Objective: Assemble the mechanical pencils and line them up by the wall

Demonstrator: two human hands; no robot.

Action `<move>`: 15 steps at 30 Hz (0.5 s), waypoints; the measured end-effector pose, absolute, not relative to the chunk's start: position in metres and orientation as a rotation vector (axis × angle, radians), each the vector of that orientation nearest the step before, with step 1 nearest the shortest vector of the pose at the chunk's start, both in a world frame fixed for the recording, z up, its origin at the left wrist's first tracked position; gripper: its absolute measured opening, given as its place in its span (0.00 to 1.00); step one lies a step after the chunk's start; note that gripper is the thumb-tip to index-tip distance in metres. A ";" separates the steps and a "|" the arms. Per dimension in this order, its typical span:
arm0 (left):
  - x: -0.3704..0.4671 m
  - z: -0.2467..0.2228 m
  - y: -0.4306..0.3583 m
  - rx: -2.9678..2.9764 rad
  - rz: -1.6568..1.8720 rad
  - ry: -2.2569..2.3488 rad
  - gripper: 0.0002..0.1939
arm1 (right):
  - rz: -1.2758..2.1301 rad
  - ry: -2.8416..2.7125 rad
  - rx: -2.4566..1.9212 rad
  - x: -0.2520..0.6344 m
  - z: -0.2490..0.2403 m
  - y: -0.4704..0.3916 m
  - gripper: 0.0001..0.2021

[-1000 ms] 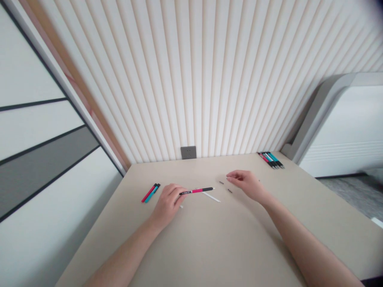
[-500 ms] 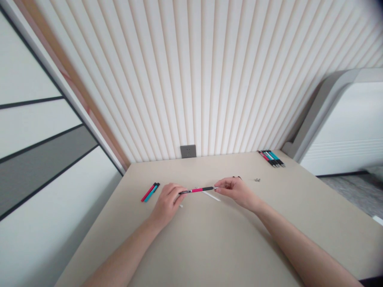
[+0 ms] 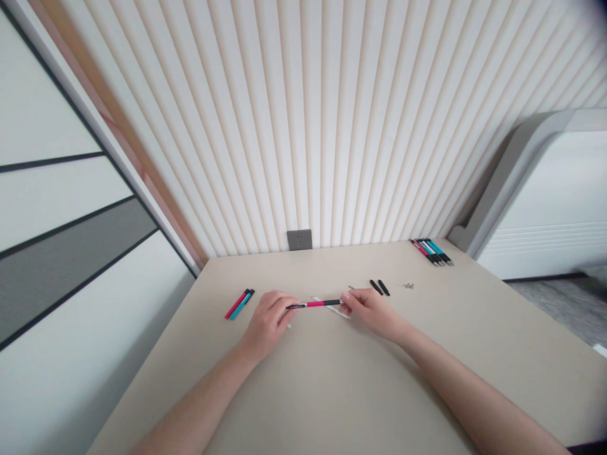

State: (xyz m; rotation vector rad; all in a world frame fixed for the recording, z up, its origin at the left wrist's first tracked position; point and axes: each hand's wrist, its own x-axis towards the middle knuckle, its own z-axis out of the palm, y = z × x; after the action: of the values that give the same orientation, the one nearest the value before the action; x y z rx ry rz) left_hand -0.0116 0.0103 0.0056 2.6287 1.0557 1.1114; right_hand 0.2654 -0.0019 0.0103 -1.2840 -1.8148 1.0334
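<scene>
A pink and black pen (image 3: 315,304) is held level between my two hands above the table. My left hand (image 3: 271,316) is closed on its left end. The fingers of my right hand (image 3: 363,306) pinch the silvery tip at its right end. Beneath the pen lie thin white refills (image 3: 337,312), partly hidden by it. Two black grips (image 3: 380,287) rest just behind my right hand, with small metal tips (image 3: 408,286) to their right. Left of my left hand lie a pink barrel (image 3: 236,304) and a blue barrel (image 3: 242,306), both with black ends.
Several assembled pens (image 3: 431,251) lie in a row at the back right of the beige table (image 3: 294,392). A dark socket (image 3: 300,239) is on the ribbed wall behind. A white cabinet stands left, a pale padded frame right.
My right hand has turned and shifted slightly down, its fingers now closer round the pen's tip. The black grips behind it have come into fuller view. My left hand keeps its hold.
</scene>
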 end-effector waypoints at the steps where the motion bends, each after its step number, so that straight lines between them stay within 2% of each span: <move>1: -0.012 0.005 0.010 2.623 1.113 1.068 0.06 | 1.003 -1.817 -1.274 0.265 0.010 -0.002 0.20; 8: -0.012 0.004 0.011 2.597 1.131 1.109 0.06 | 0.942 -1.853 -1.219 0.267 0.018 -0.004 0.13; 15: -0.010 0.009 0.009 2.629 1.112 1.070 0.06 | 0.928 -1.883 -1.273 0.265 0.012 -0.004 0.22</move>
State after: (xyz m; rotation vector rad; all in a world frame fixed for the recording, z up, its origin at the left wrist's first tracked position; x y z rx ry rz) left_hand -0.0098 0.0087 0.0092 2.6287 1.0702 1.1124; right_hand 0.2652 -0.0036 0.0124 -1.2725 -1.8825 0.9284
